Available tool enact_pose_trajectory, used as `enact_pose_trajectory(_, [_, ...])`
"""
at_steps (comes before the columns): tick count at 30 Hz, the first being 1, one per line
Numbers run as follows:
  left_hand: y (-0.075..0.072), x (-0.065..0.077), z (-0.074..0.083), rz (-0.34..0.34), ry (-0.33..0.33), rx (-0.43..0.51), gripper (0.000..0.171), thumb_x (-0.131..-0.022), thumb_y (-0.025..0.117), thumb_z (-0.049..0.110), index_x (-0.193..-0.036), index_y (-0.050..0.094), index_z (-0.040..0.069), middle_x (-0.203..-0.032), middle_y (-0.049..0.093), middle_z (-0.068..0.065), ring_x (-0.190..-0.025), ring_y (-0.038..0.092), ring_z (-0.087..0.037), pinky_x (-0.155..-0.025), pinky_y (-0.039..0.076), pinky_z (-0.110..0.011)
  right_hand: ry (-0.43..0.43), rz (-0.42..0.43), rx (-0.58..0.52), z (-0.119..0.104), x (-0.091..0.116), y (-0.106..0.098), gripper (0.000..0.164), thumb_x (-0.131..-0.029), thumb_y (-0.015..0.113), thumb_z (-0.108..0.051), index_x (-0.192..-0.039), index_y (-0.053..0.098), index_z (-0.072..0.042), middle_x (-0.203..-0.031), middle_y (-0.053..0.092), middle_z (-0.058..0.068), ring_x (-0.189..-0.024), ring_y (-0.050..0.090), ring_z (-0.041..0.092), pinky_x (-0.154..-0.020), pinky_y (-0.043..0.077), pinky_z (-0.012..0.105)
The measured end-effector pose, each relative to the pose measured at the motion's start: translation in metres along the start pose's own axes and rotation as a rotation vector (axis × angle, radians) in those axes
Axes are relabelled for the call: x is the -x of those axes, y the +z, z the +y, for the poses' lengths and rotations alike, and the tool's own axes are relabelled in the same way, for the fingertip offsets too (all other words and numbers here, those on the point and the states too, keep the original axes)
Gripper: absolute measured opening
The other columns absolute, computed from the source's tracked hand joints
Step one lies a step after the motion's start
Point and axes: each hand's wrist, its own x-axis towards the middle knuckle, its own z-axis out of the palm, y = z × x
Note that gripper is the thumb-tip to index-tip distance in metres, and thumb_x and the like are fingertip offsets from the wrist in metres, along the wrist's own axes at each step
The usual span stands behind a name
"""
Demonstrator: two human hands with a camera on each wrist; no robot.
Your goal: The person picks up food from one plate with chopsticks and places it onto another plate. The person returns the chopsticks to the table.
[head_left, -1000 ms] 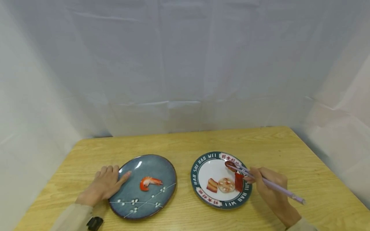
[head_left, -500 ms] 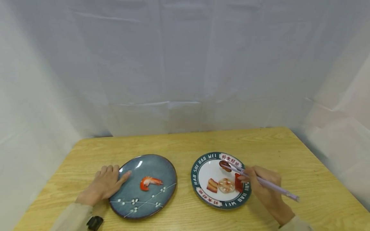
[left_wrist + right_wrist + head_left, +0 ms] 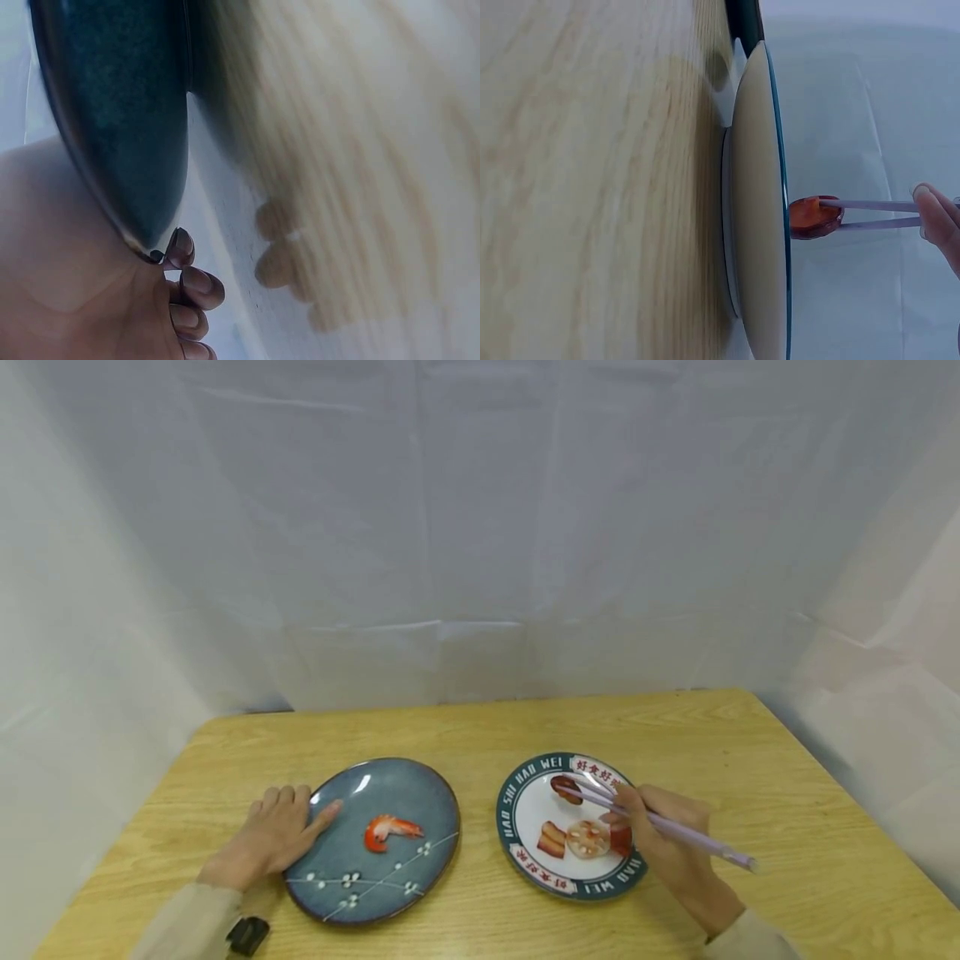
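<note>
Got brown food piece (image 3: 566,789) pinched between tips of lilac chopsticks (image 3: 693,837), over far part of green-rimmed plate (image 3: 534,806), can't tell if touching it, with lotus slice (image 3: 588,839), striped piece (image 3: 552,840) and red piece (image 3: 622,841) nearer on same plate. Gripping chopsticks in right hand (image 3: 670,843), fingers curled round them. Off to left on wooden table (image 3: 480,731), resting left hand (image 3: 272,835) on rim of blue plate (image 3: 337,839) bearing shrimp (image 3: 392,831), thumb over edge, apart from fingers.

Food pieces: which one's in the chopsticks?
The glossy brown piece, gripped by the chopsticks; the shrimp, striped slice, lotus slice and red piece lie ungripped.
</note>
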Motion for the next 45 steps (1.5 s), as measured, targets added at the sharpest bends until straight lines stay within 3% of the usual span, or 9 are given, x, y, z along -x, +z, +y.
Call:
enact_pose_trajectory(10, [-0.001,0.0,0.001,-0.001,0.005,0.009,0.059,-0.1,0.039,0.053,-0.095,0.05,-0.005,-0.095,0.054,-0.025,-0.094,0.049,-0.046,-0.08,0.036,-0.058,0.0,-0.008,-0.085,-0.003,-0.005,0.013,0.014,-0.088,0.059,0.012,-0.076,0.066,0.009,-0.063,0.065,0.019,-0.052,0.066,0.017,-0.043,0.048,0.021])
enact_pose_trajectory(20, [0.01,-0.004,-0.012,0.056,0.028,0.014,0.068,-0.098,0.033,0.06,-0.096,0.051,-0.005,-0.096,0.054,-0.027,-0.095,0.048,-0.047,-0.079,0.035,-0.059,-0.025,-0.016,-0.133,-0.005,-0.01,0.026,0.018,-0.089,0.059,0.01,-0.073,0.064,0.009,-0.061,0.063,0.02,-0.049,0.065,0.02,-0.044,0.049,0.02])
enact_pose_trajectory(32, [-0.004,0.001,0.001,-0.034,-0.007,0.005,0.061,-0.1,0.038,0.054,-0.099,0.051,-0.006,-0.097,0.054,-0.026,-0.096,0.049,-0.045,-0.082,0.035,-0.06,-0.037,-0.029,-0.154,-0.008,-0.013,0.041,0.019,-0.092,0.059,0.004,-0.074,0.064,0.01,-0.062,0.063,0.021,-0.049,0.065,0.02,-0.044,0.048,0.019])
enact_pose_trajectory(45, [-0.001,0.0,0.0,-0.008,-0.001,0.006,0.061,-0.1,0.038,0.053,-0.1,0.051,-0.007,-0.097,0.054,-0.027,-0.096,0.049,-0.046,-0.082,0.035,-0.061,-0.019,-0.038,-0.165,-0.016,-0.02,0.056,0.02,-0.092,0.059,0.004,-0.074,0.066,0.007,-0.062,0.065,0.017,-0.05,0.065,0.018,-0.045,0.048,0.017])
